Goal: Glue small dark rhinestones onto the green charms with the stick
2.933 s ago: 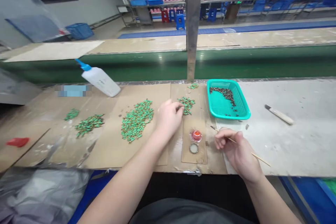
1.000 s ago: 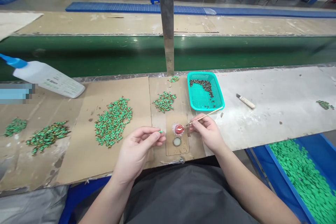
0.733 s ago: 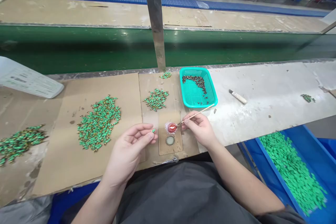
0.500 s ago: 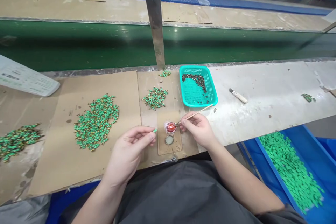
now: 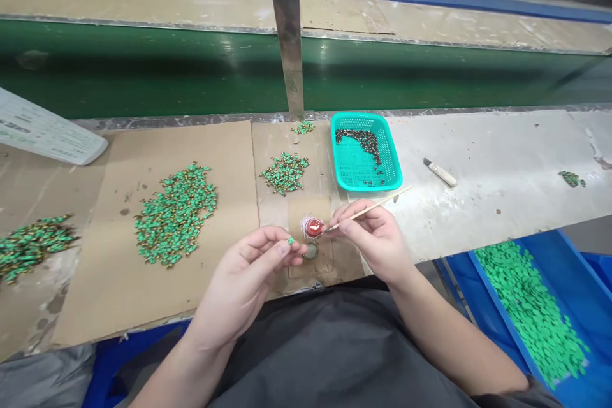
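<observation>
Between thumb and finger, my left hand (image 5: 253, 274) pinches a small green piece (image 5: 290, 240). My right hand (image 5: 373, 236) grips a thin wooden brush (image 5: 375, 205), its dark tip at the edge of a small round pot of red paint (image 5: 313, 227). Just below the pot lies a round cap (image 5: 310, 251), partly hidden by my left fingertips. Pot and cap rest on a small cardboard piece (image 5: 306, 207).
Piles of green and gold pieces (image 5: 174, 213) lie left and ahead, one smaller pile (image 5: 285, 173) nearer. A teal basket (image 5: 366, 183) holds dark pieces. Rightward are a white-handled brush (image 5: 440, 172) and a blue bin (image 5: 564, 268) of green pieces. A white container (image 5: 52, 131) stands left.
My left hand has moved right with the green piece, nearer the pot, and now partly covers the cap. The brush in my right hand has tilted lower. The view has shifted slightly.
</observation>
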`<state>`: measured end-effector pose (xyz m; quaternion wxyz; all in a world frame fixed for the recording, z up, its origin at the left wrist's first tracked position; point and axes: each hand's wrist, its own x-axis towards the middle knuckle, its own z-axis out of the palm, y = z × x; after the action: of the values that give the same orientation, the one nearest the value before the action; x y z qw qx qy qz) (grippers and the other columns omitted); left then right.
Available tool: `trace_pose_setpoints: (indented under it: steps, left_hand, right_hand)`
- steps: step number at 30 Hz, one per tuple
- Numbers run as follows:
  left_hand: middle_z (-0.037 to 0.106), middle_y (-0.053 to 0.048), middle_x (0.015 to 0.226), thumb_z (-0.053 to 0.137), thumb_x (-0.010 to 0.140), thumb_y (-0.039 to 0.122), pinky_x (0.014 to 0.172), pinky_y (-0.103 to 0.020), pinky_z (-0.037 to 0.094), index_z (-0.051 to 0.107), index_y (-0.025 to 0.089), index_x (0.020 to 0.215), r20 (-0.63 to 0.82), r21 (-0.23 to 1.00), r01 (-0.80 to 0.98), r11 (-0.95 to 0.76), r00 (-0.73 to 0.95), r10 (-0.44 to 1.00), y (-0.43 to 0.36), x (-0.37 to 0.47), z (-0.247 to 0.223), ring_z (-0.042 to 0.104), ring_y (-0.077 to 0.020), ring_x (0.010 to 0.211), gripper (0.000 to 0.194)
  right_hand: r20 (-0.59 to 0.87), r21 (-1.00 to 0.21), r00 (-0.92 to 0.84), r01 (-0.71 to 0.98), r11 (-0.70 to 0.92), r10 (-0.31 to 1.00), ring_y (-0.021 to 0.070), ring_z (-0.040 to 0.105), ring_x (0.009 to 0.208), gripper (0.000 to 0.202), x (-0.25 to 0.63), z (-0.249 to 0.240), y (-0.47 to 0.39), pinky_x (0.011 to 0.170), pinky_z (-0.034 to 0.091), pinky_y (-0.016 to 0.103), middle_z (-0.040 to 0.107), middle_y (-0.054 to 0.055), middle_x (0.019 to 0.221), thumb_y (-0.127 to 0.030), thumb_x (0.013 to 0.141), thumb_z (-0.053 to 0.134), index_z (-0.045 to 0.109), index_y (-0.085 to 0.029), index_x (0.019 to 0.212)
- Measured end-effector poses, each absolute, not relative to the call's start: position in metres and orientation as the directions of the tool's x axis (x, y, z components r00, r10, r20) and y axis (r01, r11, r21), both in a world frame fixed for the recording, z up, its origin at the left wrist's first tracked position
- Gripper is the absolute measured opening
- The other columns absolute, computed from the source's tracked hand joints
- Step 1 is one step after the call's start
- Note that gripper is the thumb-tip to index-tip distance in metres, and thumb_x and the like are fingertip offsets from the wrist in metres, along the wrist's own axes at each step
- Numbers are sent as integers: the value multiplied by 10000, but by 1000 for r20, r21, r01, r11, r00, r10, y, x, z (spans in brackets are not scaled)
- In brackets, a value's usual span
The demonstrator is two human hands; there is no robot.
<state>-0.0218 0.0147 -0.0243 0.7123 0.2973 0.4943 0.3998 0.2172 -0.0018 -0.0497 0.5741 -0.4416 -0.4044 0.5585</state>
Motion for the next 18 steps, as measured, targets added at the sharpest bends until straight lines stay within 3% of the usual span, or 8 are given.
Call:
trace_pose_setpoints:
  steps: [3,6,10,18]
  left_hand:
    - [945,-156,1111,1152,806,527,945,-358,759,961,201,893,-436,809,-285,513,293,851,9,-24,-17,886,-325,1096,388]
    - [936,-132,1160,1079,931,444,977,-321,739,966,211,928,-408,796,-304,523,367,836,4,-27,-11,865,-290,1122,259]
    - [904,-82,1022,1088,930,417,921,-274,727,963,220,886,-401,778,-329,534,394,827,1,-26,-2,838,-217,947,237]
    - [889,-60,908,1144,840,432,860,-204,713,932,210,792,-391,779,-362,512,357,848,-3,-16,10,829,-178,867,311]
  right_hand:
    - [57,-937,-6,-346,52,998,242,940,1026,215,210,-30,-8,978,801,437,954,48,1056,-426,1083,966,838,-265,1020]
    - [90,-928,-21,-364,76,996,223,946,1016,96,206,-18,-13,948,798,395,967,38,1066,-298,1117,928,854,-269,1062]
    - [138,-933,27,-333,139,990,203,942,1006,92,203,-8,-19,975,791,368,966,20,1054,-204,1101,931,880,-277,1075]
    - [231,-934,46,-268,234,972,183,934,976,132,199,4,-27,979,769,348,961,24,1082,-143,1105,914,901,-269,1142]
